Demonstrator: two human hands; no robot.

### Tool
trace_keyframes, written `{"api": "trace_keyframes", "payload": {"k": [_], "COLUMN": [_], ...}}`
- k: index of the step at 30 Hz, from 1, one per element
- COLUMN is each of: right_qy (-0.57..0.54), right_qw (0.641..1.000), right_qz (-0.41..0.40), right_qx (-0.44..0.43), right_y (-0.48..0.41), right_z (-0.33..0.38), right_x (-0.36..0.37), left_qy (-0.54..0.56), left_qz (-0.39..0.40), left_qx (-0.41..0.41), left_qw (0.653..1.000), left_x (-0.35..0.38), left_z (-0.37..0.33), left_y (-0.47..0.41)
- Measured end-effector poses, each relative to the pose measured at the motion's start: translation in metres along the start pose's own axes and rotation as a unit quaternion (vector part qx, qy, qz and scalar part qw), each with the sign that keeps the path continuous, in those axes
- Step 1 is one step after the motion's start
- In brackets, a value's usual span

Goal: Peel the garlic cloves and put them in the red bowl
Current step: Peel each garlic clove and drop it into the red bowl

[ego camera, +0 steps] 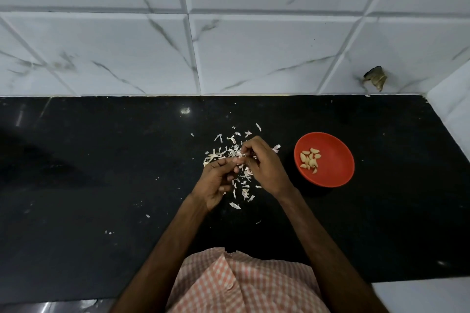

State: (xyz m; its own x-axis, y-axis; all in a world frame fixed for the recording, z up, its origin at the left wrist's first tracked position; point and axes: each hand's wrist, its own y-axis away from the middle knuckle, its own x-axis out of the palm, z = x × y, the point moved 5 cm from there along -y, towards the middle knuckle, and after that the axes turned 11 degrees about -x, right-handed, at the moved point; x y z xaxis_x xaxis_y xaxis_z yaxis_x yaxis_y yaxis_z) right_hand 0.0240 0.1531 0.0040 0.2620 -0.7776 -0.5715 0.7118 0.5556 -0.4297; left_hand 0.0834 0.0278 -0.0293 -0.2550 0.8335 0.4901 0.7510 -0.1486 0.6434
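A person in an orange-and-white checked shirt (229, 287) stands at a glossy black stone counter (101, 185), left hand (217, 181) and right hand (265, 164) meeting above a scatter of papery white garlic skins (223, 152). Fingertips of both hands pinch a small pale bit of garlic (239, 159), too small to tell whether peeled. To the right, a round red bowl (335, 170) holds a cluster of peeled cream-coloured garlic cloves (309, 159). White marble-veined wall tiles (254, 58) rise behind.
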Motion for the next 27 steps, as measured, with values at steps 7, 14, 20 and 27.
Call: {"api": "trace_keyframes", "payload": {"k": [7, 14, 20, 27], "right_qy": [0.012, 0.07, 0.118, 0.149], "right_qw": [0.998, 0.994, 0.99, 0.986], "right_qz": [0.051, 0.061, 0.026, -0.043], "right_qx": [-0.016, -0.064, -0.079, -0.065], "right_y": [-0.003, -0.008, -0.012, -0.009], "right_z": [-0.003, 0.002, 0.008, 0.014], "right_x": [-0.002, 0.001, 0.002, 0.001], "left_qy": [-0.057, -0.043, 0.029, -0.079], "left_qz": [0.031, 0.022, 0.054, 0.021], "left_qx": [0.012, -0.005, -0.006, 0.055], "left_qw": [0.998, 0.999, 0.998, 0.995], "left_x": [0.0, 0.002, 0.01, 0.012], "left_z": [-0.008, -0.01, -0.007, -0.014], "left_y": [0.004, 0.003, 0.004, 0.008]}}
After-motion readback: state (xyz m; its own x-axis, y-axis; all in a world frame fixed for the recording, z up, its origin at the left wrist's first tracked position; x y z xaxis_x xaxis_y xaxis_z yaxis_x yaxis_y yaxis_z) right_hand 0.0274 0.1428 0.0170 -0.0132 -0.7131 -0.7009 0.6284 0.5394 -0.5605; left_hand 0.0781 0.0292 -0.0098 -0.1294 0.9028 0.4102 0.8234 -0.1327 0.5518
